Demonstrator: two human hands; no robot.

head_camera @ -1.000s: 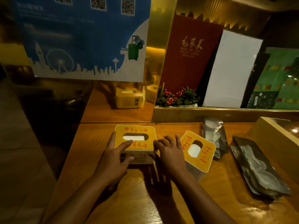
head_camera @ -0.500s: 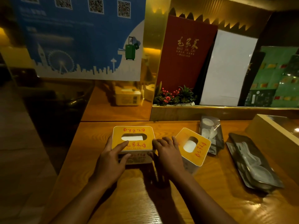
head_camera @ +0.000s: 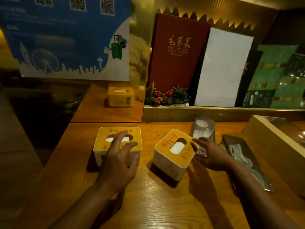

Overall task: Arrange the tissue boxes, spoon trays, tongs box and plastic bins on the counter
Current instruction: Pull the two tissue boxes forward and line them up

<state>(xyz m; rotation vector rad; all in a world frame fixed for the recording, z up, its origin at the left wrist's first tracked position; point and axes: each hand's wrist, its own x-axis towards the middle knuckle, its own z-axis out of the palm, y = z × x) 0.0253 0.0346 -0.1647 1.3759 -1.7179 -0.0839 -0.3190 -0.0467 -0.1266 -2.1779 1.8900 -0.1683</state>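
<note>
Two yellow-topped tissue boxes stand on the wooden counter (head_camera: 148, 204). The left tissue box (head_camera: 102, 142) sits square to the back edge, and my left hand (head_camera: 120, 161) lies on its top and front with fingers spread. The right tissue box (head_camera: 175, 156) is turned at an angle. My right hand (head_camera: 212, 156) hovers open just right of it, fingertips near its top right edge. Behind that hand lies a clear spoon tray (head_camera: 203, 129) with white spoons. A dark spoon tray (head_camera: 244, 161) lies further right.
A light wooden box (head_camera: 272, 139) stands at the right edge. Behind the counter a gold ledge (head_camera: 214, 113) carries a small berry plant (head_camera: 166, 96), a red menu (head_camera: 178, 52), a white board and green menus. A mirror panel at back left reflects a tissue box.
My right hand left the left tissue box and moved right, past the angled box. My left hand slid further onto the left box's top. The view moved closer.
</note>
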